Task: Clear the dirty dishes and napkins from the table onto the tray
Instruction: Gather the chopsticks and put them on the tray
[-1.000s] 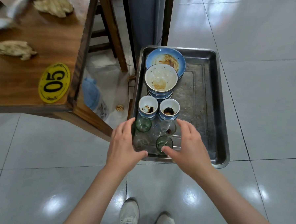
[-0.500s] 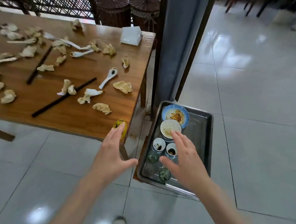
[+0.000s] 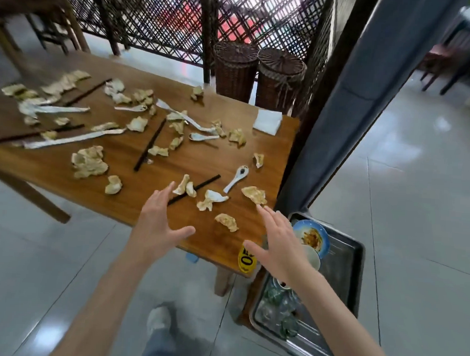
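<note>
The wooden table is strewn with several crumpled soiled napkins, white spoons and dark chopsticks. My left hand hovers open over the table's near edge, fingertips beside a chopstick. Spread and empty, my right hand floats above the table's right corner, close to a napkin. On the floor to the right lies the metal tray with a blue plate, stacked bowls and small glasses, partly hidden by my right forearm.
A yellow number sticker marks the table corner. A folded white napkin stack sits at the far right edge. Two wicker baskets stand behind the table by a lattice screen. A grey post rises between table and tray.
Both hands left the glasses on the tray and rose to the table's near edge. My view lifted from the tray to the littered tabletop.
</note>
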A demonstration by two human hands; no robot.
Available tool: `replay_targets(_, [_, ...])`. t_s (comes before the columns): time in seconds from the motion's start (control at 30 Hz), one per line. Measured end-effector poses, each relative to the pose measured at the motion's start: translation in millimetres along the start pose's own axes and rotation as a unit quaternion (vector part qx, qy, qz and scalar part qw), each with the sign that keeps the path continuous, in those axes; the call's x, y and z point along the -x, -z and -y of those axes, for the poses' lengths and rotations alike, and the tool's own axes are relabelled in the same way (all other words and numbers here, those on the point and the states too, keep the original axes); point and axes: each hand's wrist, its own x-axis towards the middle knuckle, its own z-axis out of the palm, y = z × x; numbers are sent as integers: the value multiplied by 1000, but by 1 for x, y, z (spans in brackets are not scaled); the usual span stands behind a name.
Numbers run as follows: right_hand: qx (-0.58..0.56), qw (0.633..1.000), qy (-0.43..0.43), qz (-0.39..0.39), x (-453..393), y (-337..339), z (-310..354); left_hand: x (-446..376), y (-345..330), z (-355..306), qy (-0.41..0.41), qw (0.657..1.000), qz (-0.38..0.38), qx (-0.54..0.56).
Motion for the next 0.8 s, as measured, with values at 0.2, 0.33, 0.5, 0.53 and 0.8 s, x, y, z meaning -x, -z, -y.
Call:
replay_targets(0.2, [8, 999, -22, -23, -70, -21, 41, -75, 26, 52, 8, 999, 40, -13])
replay_targets(0.33, [-6, 998, -58, -22, -109, -43, 55, -122, 29, 79, -23, 998, 53, -38])
replay_targets(0.5, [5, 996, -88, 13, -139, -68, 59, -150, 12, 108, -19, 993, 91, -77])
replay_targets(0.53, [5, 996, -89, 21, -144, -71, 59, -154, 7, 113, -18, 991, 103, -85])
replay_targets(0.8, [11, 995, -90, 43, -180, -78, 46, -176, -32, 132, -13, 977, 126, -169])
